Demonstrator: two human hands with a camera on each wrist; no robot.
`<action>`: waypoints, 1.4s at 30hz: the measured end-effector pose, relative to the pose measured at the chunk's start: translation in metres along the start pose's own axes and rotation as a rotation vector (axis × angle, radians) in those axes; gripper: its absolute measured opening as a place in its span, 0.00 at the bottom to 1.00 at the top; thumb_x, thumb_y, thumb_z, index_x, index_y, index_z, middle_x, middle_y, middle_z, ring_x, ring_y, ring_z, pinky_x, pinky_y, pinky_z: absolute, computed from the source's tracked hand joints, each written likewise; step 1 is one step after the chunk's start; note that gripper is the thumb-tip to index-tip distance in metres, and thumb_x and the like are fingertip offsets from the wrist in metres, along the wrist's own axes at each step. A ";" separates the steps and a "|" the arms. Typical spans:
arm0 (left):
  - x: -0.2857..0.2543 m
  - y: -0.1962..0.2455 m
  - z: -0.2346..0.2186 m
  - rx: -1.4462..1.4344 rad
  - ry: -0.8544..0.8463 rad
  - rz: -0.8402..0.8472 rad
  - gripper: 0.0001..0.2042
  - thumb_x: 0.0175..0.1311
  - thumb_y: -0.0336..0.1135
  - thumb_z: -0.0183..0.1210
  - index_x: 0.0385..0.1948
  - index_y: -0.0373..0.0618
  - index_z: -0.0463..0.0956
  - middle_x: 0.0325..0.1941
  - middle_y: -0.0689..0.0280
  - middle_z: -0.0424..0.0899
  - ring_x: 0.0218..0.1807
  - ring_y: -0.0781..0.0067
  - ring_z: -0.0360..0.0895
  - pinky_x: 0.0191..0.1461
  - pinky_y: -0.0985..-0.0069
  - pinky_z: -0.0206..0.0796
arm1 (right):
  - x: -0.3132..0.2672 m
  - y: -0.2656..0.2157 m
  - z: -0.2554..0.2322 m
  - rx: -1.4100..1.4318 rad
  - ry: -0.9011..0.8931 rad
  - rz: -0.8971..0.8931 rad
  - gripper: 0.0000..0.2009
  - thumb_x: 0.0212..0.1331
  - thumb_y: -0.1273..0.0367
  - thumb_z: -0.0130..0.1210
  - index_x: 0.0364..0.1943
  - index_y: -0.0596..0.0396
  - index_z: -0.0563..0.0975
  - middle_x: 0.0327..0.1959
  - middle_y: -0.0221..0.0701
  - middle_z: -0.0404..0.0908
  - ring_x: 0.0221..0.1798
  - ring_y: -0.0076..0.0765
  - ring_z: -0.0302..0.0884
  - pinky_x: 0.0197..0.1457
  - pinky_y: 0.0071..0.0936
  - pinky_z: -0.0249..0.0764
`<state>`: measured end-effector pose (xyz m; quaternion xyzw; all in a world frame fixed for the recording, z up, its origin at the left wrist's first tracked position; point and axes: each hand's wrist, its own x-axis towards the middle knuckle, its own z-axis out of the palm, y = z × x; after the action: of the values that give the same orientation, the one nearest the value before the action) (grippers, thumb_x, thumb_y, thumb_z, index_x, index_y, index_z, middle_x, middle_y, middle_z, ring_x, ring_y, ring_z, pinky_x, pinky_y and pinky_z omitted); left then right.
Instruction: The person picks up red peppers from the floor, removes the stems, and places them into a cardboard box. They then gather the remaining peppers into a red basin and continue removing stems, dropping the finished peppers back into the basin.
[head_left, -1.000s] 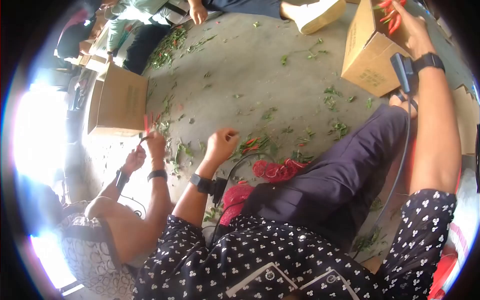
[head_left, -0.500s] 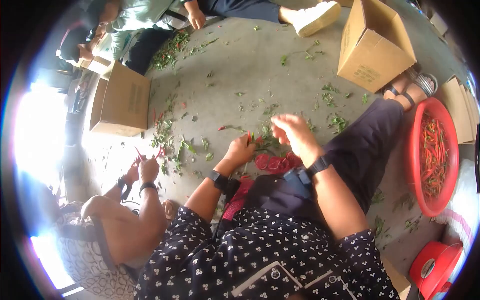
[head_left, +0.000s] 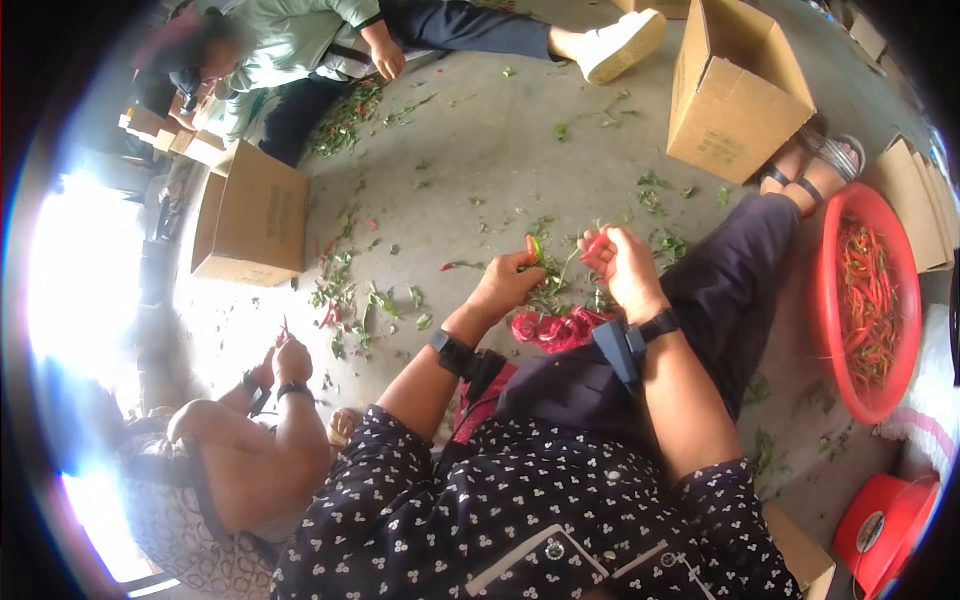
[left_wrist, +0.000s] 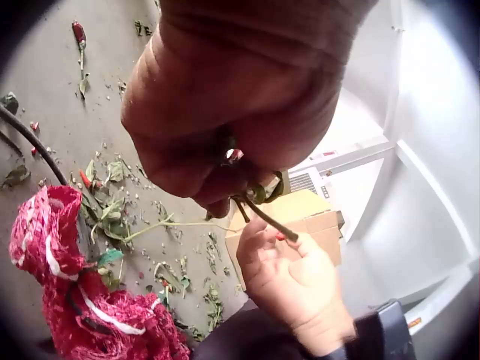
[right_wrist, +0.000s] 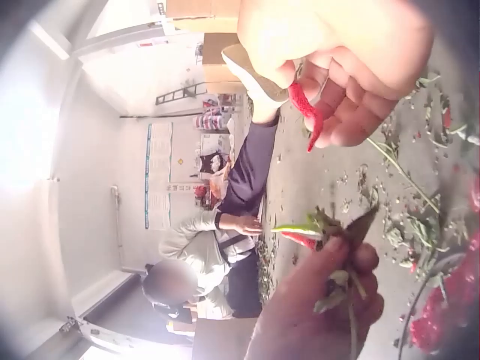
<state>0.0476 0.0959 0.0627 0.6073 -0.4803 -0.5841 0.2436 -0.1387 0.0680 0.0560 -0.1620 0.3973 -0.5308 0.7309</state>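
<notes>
My left hand [head_left: 500, 288] grips a chili sprig, its cut stem [left_wrist: 279, 225] sticking out below the fingers in the left wrist view. A green chili [right_wrist: 294, 228] and a red chili [right_wrist: 300, 240] jut from the sprig's leafy end, beside the left thumb. Just to the right, my right hand [head_left: 632, 272] pinches a single red chili [right_wrist: 306, 111] between thumb and fingers. Both hands are above the floor, a short distance apart. Beneath them lie leafy chili cuttings [left_wrist: 112, 217] and a bunched pink mesh bag [left_wrist: 112, 311].
An open cardboard box [head_left: 735, 130] stands at the upper right, near my sandalled feet. A red basin [head_left: 822, 330] of red chilies is to my right, above a red bucket [head_left: 870, 530]. Another box [head_left: 265, 225] stands left. Two other people sit nearby.
The right hand, first holding several red chilies over the right-hand box, came back emptied and now pinches one red chili. My left hand moved right and picked up a chili sprig.
</notes>
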 end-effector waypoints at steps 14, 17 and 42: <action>-0.001 0.017 0.004 0.289 -0.115 0.096 0.11 0.53 0.36 0.54 0.34 0.40 0.78 0.20 0.68 0.76 0.25 0.83 0.68 0.30 0.80 0.63 | 0.003 0.005 0.003 -0.649 -0.124 -0.062 0.10 0.49 0.69 0.57 0.35 0.60 0.77 0.22 0.24 0.75 0.22 0.12 0.65 0.19 0.15 0.58; 0.002 0.005 -0.001 0.242 -0.015 0.115 0.11 0.55 0.36 0.53 0.33 0.40 0.78 0.18 0.70 0.73 0.22 0.85 0.65 0.26 0.81 0.60 | 0.010 -0.003 -0.010 -0.391 0.104 -0.064 0.09 0.50 0.69 0.56 0.33 0.58 0.76 0.22 0.23 0.75 0.23 0.14 0.67 0.18 0.14 0.56; 0.006 -0.103 -0.149 0.776 0.903 0.065 0.19 0.50 0.37 0.59 0.46 0.46 0.70 0.50 0.51 0.70 0.54 0.51 0.65 0.57 0.65 0.59 | 0.020 0.004 -0.023 -0.135 0.150 0.221 0.14 0.52 0.55 0.56 0.25 0.47 0.68 0.20 0.26 0.72 0.22 0.27 0.71 0.18 0.20 0.60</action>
<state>0.2183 0.0949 0.0011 0.8251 -0.5260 -0.0423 0.2017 -0.1513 0.0554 0.0308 -0.1260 0.5007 -0.4298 0.7407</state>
